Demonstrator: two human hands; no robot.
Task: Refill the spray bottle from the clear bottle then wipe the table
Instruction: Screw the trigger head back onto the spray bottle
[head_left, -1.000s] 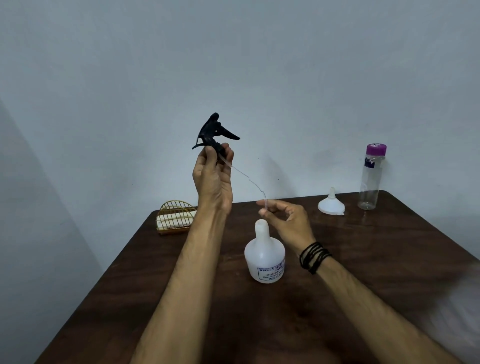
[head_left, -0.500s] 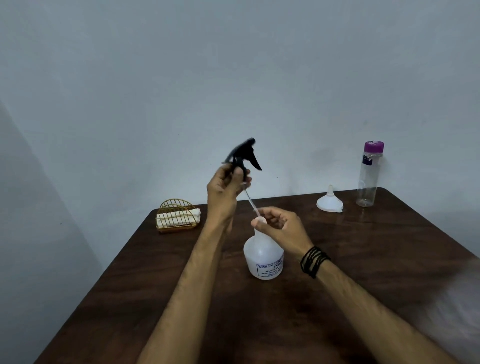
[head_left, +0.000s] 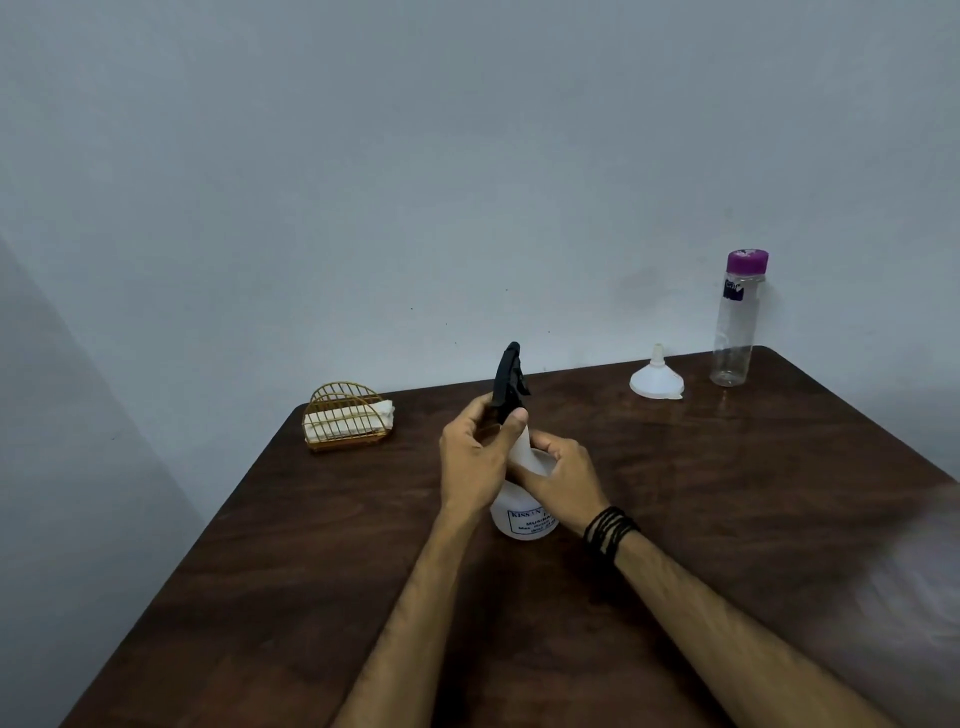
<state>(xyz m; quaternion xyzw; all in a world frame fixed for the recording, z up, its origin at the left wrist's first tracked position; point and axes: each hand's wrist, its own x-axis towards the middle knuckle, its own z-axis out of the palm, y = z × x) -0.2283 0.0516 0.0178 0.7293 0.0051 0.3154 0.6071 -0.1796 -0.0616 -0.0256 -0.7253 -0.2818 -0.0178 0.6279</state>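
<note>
A white spray bottle (head_left: 522, 519) with a printed label stands in the middle of the dark wooden table (head_left: 322, 545). Its black trigger head (head_left: 509, 382) sits down on the bottle's neck, and my left hand (head_left: 475, 462) is shut on the head's base. My right hand (head_left: 563, 478) wraps the bottle's shoulder and neck. The dip tube is hidden inside. A clear bottle (head_left: 735, 332) with a purple cap stands upright at the back right. It looks nearly drained.
A white funnel (head_left: 657, 376) lies mouth down beside the clear bottle. A gold wire holder (head_left: 345, 421) with folded white cloths sits at the back left corner. The grey wall runs close behind the table's far edge.
My left hand has lowered the trigger head from high above the table onto the bottle's neck, the tube sliding inside. My right hand moved from guiding the tube to gripping the bottle.
</note>
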